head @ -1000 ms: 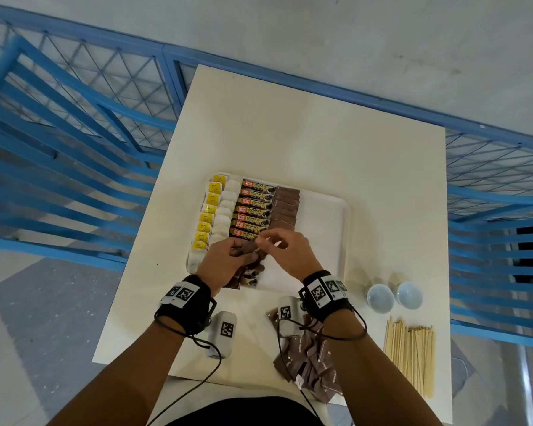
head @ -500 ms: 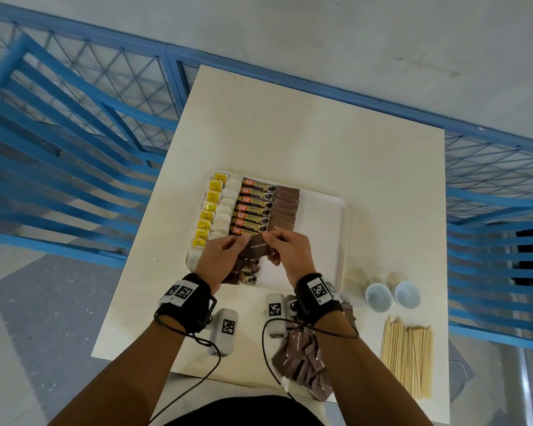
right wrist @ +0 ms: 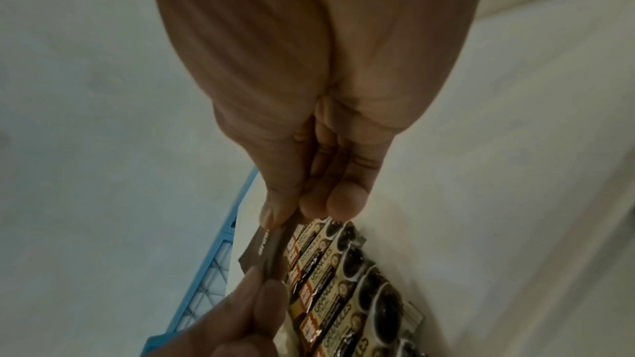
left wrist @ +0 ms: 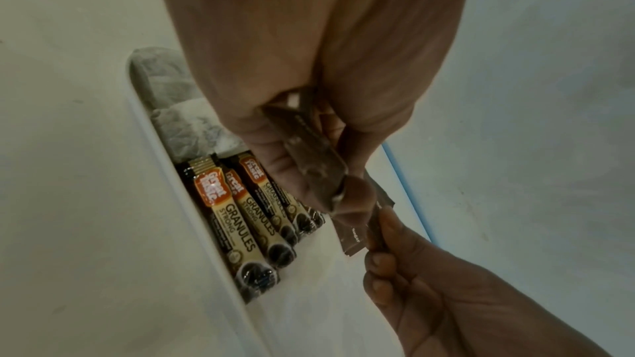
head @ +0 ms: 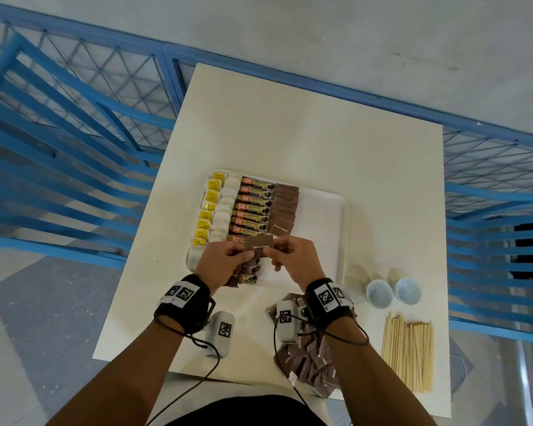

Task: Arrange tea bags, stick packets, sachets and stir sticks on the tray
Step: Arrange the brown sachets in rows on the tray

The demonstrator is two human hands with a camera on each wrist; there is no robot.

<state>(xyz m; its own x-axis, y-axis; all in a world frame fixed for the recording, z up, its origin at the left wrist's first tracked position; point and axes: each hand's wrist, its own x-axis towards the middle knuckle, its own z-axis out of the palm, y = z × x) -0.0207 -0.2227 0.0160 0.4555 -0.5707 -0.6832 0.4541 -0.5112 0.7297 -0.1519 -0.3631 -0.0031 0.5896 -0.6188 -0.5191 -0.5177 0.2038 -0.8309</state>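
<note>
A white tray [head: 326, 216] holds a column of yellow-tagged tea bags [head: 211, 207], a column of coffee stick packets [head: 254, 207] and a column of brown sugar sachets [head: 285, 207]. Above the tray's near part, both hands hold brown sugar sachets. My left hand [head: 225, 262] grips a small stack of sachets [left wrist: 309, 156]. My right hand [head: 293, 256] pinches the right end of the top brown sugar sachet [head: 259, 245], which the left thumb also touches. The same sachet [right wrist: 268, 249] shows between both hands' fingertips in the right wrist view.
A loose heap of brown sachets [head: 311, 364] lies at the table's near edge under my right forearm. Wooden stir sticks [head: 408, 352] lie at the near right, with two small white cups [head: 379, 293] behind them. Blue railings surround the table [head: 290, 133].
Both hands have lifted slightly towards the far side, and the top sachet now shows flat with its label up, between the two thumbs.
</note>
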